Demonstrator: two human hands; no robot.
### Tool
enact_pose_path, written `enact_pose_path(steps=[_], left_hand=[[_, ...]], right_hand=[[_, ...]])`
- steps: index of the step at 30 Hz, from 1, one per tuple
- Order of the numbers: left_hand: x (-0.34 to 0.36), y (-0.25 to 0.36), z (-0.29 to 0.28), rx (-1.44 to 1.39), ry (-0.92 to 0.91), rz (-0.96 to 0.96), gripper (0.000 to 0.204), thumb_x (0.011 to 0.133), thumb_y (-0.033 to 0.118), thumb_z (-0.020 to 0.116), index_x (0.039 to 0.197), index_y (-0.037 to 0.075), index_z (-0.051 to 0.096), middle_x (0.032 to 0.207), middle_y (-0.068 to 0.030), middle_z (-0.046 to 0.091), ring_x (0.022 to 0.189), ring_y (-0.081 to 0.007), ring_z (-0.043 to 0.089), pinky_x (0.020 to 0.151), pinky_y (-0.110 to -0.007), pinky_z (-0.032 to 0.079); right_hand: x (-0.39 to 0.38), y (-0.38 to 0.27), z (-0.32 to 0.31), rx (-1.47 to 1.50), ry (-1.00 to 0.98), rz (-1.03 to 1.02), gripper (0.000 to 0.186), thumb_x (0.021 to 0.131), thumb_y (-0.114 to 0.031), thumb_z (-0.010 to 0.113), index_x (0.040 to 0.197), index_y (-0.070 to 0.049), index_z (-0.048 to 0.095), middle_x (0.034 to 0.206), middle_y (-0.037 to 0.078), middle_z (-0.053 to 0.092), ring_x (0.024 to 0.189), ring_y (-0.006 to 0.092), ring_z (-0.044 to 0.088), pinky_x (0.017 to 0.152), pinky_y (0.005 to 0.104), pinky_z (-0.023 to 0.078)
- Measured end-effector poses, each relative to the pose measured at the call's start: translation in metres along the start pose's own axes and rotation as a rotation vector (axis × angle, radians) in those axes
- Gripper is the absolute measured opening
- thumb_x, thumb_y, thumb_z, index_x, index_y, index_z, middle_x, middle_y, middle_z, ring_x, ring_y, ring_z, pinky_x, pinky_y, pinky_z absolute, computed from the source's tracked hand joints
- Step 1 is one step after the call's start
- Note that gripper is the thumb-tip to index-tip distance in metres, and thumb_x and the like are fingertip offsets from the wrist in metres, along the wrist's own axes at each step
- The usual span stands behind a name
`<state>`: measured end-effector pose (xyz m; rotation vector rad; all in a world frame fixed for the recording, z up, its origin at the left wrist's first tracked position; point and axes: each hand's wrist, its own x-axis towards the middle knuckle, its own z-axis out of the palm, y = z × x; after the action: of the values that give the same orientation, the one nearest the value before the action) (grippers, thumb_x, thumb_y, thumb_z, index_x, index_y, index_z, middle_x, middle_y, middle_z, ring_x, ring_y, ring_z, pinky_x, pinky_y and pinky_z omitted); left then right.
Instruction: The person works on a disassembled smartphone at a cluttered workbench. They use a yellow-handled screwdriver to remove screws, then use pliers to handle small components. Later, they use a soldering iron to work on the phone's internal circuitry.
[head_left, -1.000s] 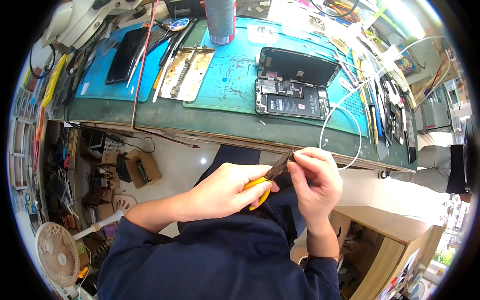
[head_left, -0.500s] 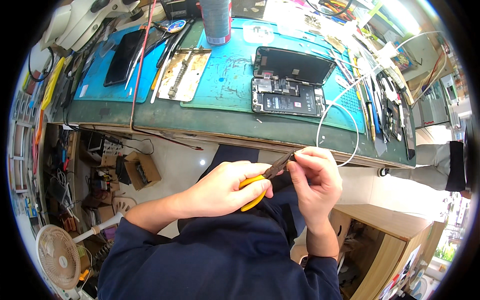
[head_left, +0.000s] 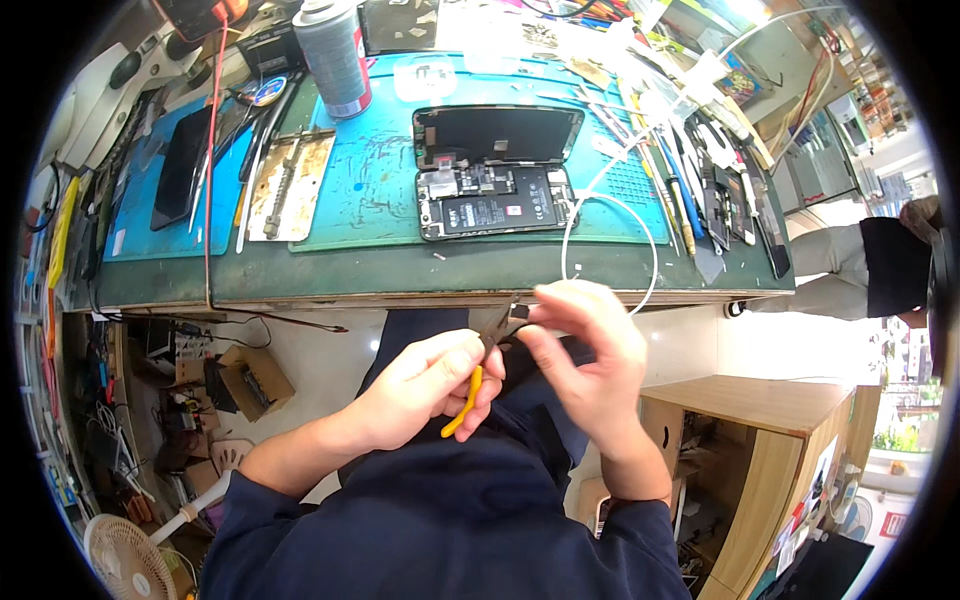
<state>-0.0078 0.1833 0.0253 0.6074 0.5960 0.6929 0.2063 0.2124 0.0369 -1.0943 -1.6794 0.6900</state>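
My left hand (head_left: pixel 415 390) is closed around pliers with yellow handles (head_left: pixel 463 405), their dark jaws (head_left: pixel 500 325) pointing up, below the bench's front edge. At the jaw tips, my right hand (head_left: pixel 590 360) pinches a small black piece (head_left: pixel 519 312) between thumb and forefinger. Above my hands, on a blue mat (head_left: pixel 360 215), lies an opened phone: its lower body shows a battery (head_left: pixel 537 200), and its dark screen (head_left: pixel 495 132) is raised behind. A white cable (head_left: pixel 655 275) loops over the bench edge beside it.
A spray can (head_left: pixel 335 60), metal fixture (head_left: pixel 300 185) and dark phone (head_left: pixel 185 165) sit on the bench (head_left: pixel 360 270), with tools (head_left: pixel 705 190) at right. Below are a cardboard box (head_left: pixel 255 380), fan (head_left: pixel 120 550) and wooden cabinet (head_left: pixel 740 395). A person's legs (head_left: pixel 840 260) show at right.
The view has swung, shifting the bench left and slightly down. The pliers now stand more upright in my left hand, and the black piece shows more clearly between my right fingertips.
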Motion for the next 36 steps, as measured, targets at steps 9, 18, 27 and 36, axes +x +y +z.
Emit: enact_pose_path(steps=[9,18,27,36], left_hand=[[-0.007,0.019,-0.012,-0.245,0.123,0.049,0.033,0.111,0.040,0.043,0.107,0.010,0.055,0.084,-0.0049,0.053,0.065,-0.0146,0.049,0.054,-0.029,0.040],[-0.035,0.017,-0.036,-0.485,0.207,0.075,0.034,0.112,0.037,0.042,0.110,0.007,0.058,0.082,-0.0015,0.051,0.072,-0.0147,0.049,0.061,-0.031,0.040],[-0.039,0.018,-0.041,-0.475,0.164,0.054,0.049,0.111,0.037,0.039,0.147,0.006,0.051,0.083,-0.0018,0.049,0.071,-0.0158,0.047,0.062,-0.033,0.041],[-0.039,0.025,-0.039,-0.548,0.143,0.005,0.048,0.113,0.037,0.037,0.148,0.007,0.050,0.084,-0.0020,0.046,0.072,-0.0163,0.048,0.063,-0.033,0.042]], right_hand=[[0.100,0.050,-0.118,-0.974,0.133,0.271,0.024,0.094,-0.031,0.072,0.100,-0.009,0.076,0.090,0.009,0.073,0.078,0.0273,0.069,0.072,0.0399,0.053],[0.138,0.048,-0.124,-1.264,-0.009,0.253,0.027,0.092,-0.034,0.070,0.092,-0.007,0.073,0.089,0.013,0.074,0.085,0.0319,0.072,0.077,0.0424,0.054],[0.084,-0.039,0.016,0.175,-0.059,-0.230,0.075,0.093,0.007,0.050,0.162,-0.003,0.020,0.088,0.016,0.071,0.054,0.0120,0.060,0.049,0.0211,0.050],[0.095,0.005,0.084,0.264,-0.336,-0.456,0.061,0.101,-0.002,0.064,0.151,0.005,0.029,0.098,0.022,0.071,0.075,0.0194,0.070,0.069,0.0282,0.056]])
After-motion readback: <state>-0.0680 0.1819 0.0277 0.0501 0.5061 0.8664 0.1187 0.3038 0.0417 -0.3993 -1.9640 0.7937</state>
